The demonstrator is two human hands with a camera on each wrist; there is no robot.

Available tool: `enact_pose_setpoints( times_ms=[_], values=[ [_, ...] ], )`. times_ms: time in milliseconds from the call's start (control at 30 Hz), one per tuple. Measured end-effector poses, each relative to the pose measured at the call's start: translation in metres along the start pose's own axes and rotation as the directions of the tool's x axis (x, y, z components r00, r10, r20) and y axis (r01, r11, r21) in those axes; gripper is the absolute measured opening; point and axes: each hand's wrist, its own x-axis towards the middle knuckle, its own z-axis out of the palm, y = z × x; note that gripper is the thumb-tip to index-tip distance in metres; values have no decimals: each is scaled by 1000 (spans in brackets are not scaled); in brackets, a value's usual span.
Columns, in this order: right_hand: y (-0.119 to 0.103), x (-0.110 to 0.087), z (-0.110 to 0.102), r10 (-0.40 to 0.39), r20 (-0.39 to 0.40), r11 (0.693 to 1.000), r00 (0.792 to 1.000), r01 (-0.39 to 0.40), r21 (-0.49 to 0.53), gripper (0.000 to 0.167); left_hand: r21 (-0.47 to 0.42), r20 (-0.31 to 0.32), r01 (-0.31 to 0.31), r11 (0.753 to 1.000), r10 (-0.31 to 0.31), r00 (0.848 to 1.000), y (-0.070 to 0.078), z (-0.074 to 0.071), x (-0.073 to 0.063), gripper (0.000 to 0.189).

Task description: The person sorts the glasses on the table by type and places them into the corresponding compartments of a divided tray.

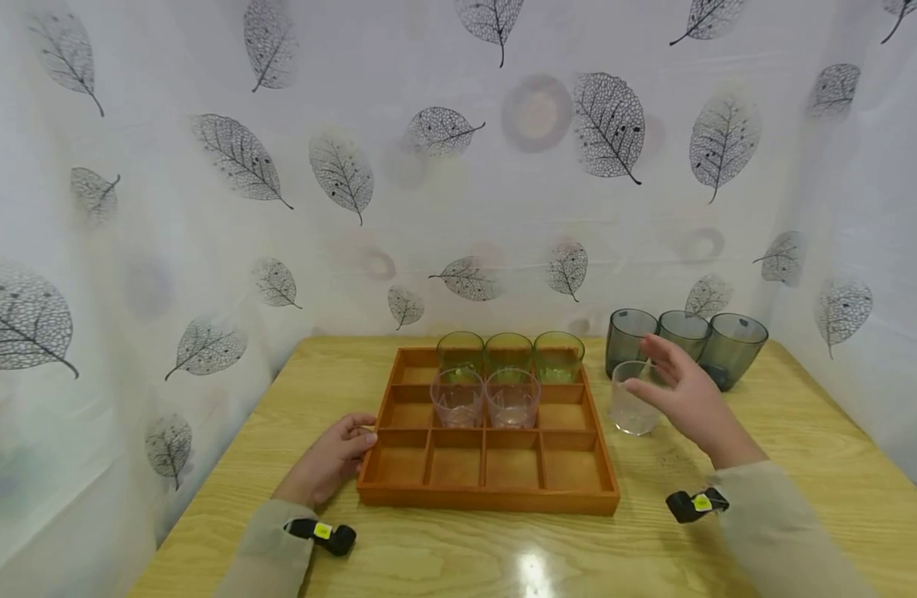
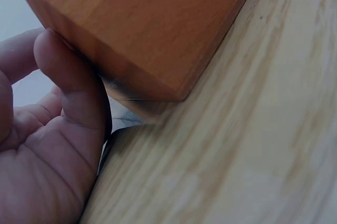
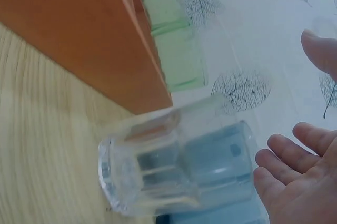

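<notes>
A shallow wooden tray (image 1: 488,498) with several compartments stands on the table. My left hand (image 1: 335,457) rests its fingertips against the tray's left side; the left wrist view shows a finger (image 2: 66,66) touching the outer wall. To the right of the tray, a clear glass (image 1: 633,411) stands upright on the table. Beside its rim is my right hand (image 1: 686,399), thumb and fingers spread apart, holding nothing. The right wrist view shows the palm facing this clear glass (image 3: 158,171) with a gap between. Two similar clear glasses (image 1: 484,403) sit in the tray's middle row.
Three green glasses (image 1: 509,353) fill part of the tray's back row. Behind the lone clear glass, three tall dark grey glasses (image 1: 735,340) stand close together on the table. A leaf-patterned white curtain (image 1: 458,199) hangs along the table's back edge and sides.
</notes>
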Motion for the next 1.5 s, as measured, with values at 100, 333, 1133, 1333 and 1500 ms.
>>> enact_pose_setpoints(
  times_ms=[100, 333, 1133, 1333, 1500],
  values=[
    [7, -3, -4, 17, -4, 1000, 1000, -17, -2, 94, 5, 1, 2, 1000, -2, 1000, -1, 0, 0, 48],
    [27, -7, -10, 45, -32, 999, 998, -45, 11, 96, 8, 8, 7, 1000, -7, 1000, -4, 0, 1, 49],
    [64, -4, 10, 93, 40, 992, 995, -96, 80, 102, 12, 7, 12, 1000, -12, 1000, -1, -1, 0, 53],
    [67, -3, 13, 71, 44, 989, 996, -76, 123, 99, 15, 1, 13, 1000, -13, 1000, 0, -1, -1, 52],
    [71, -3, 16, 73, 36, 992, 997, -76, 102, 96, 12, -2, 15, 1000, -15, 1000, 0, -1, -1, 52]
  ],
)
